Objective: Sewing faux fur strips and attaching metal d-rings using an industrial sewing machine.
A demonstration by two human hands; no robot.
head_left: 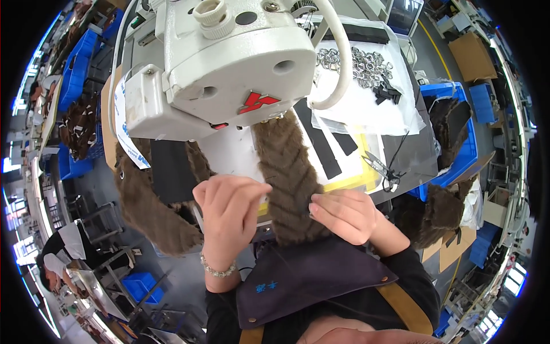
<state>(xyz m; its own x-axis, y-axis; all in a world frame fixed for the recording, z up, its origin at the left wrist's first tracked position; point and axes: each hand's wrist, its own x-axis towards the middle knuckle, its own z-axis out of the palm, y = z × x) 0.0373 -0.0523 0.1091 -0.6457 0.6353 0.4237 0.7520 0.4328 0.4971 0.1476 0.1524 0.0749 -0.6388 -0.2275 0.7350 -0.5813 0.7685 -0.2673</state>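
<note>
A long brown fur strip (289,178), with a chevron-like pile, runs from under the head of a white sewing machine (240,86) down towards my lap. My left hand (226,212) is closed, its fingers curled and the tips pinched together at the strip's left edge; whatever lies between them is too small to make out. On the other side my right hand (346,215) pinches the strip's right edge between thumb and fingers. The machine head hides the strip's far end and the needle area.
Metal rings (358,66) lie heaped on white plastic sheeting at the back right. Scissors (381,172) rest on the table to the right, near black strips (326,152). More brown fur (152,212) hangs at the left. A blue crate (458,149) stands at the right.
</note>
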